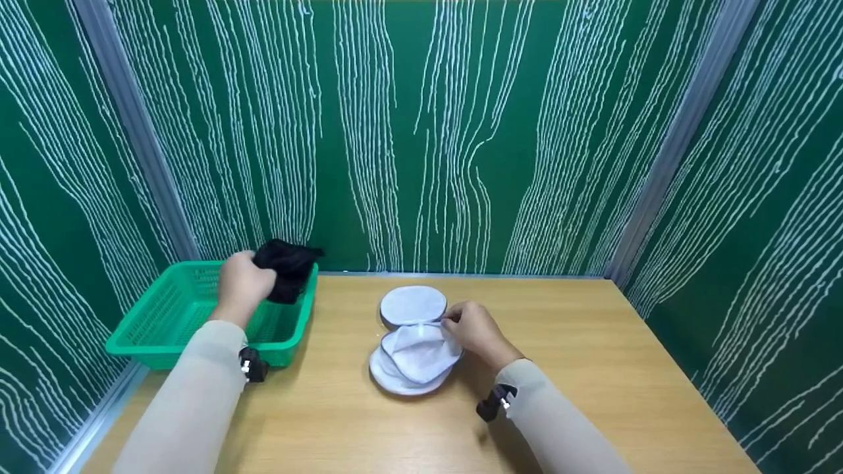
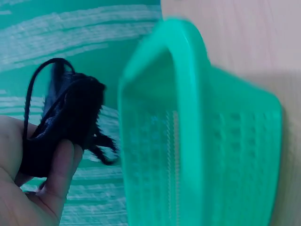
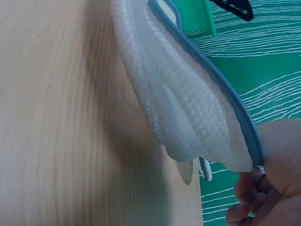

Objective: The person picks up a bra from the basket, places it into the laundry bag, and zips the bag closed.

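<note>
My left hand (image 1: pixel 245 282) grips a bunched black cloth item with thin straps (image 1: pixel 288 268), up over the back right part of the green basket (image 1: pixel 148 349). In the left wrist view, fingers and thumb pinch the black cloth item (image 2: pixel 70 122), with one cord-like loop standing up and another strap dangling. On the table lies a white textured-fabric case with grey edging (image 1: pixel 411 306), spread into an oval part at the back and a rounder part in front. My right hand (image 1: pixel 479 331) pinches its edge on the right; the right wrist view shows the fabric (image 3: pixel 188 103) raised along that grey edge.
The perforated green basket stands at the left end of the wooden table (image 1: pixel 579 368), near the wall. Green panels with white wavy lines (image 1: pixel 421 164) rise behind the table and on both sides, joined by grey metal posts (image 1: pixel 678 131).
</note>
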Available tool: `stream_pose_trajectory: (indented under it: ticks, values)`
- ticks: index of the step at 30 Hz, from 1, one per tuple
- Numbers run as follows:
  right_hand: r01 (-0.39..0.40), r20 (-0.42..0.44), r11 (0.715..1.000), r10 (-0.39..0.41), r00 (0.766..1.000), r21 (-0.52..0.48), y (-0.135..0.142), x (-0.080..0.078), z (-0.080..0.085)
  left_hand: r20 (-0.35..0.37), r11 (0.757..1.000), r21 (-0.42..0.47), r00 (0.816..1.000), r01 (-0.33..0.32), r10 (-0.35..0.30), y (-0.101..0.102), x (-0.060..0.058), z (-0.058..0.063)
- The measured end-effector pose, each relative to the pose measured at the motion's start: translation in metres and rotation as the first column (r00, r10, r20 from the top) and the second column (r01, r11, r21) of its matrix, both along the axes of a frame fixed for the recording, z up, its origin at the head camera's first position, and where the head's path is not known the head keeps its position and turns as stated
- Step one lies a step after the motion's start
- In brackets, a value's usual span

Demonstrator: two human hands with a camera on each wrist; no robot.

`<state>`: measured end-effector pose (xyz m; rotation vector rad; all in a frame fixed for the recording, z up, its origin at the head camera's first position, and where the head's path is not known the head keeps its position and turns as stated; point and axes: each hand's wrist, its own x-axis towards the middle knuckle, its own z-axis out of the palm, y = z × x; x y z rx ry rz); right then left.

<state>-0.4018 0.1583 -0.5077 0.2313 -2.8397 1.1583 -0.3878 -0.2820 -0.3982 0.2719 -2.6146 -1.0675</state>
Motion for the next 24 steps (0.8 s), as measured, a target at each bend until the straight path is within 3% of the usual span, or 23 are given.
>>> stream_pose_trajectory:
  ticks: [5,10,14,19,24]
  values:
    - [0.003,-0.023,1.000,-0.003,1.000,-0.008,-0.001,0.000,0.000,-0.027,0.994,-0.001,0.993,0.114,-0.114,0.029,0.000,0.006]
    - [-0.021,-0.011,1.000,0.021,1.000,-0.017,-0.005,0.000,0.000,0.006,0.972,0.047,0.973,0.232,-0.233,0.054,0.007,0.015]
    - [-0.015,0.005,1.000,0.015,1.000,-0.025,-0.010,0.000,0.002,-0.013,0.953,0.067,0.955,0.295,-0.295,0.072,0.011,0.018]
    - [-0.011,0.007,0.999,0.011,1.000,-0.043,-0.011,0.000,0.005,-0.098,0.930,0.084,0.932,0.358,-0.350,0.101,0.013,0.007]
    - [-0.039,-0.048,0.998,0.036,0.998,-0.058,-0.012,-0.002,0.007,-0.143,0.895,0.161,0.907,0.416,-0.396,0.132,0.016,-0.016]
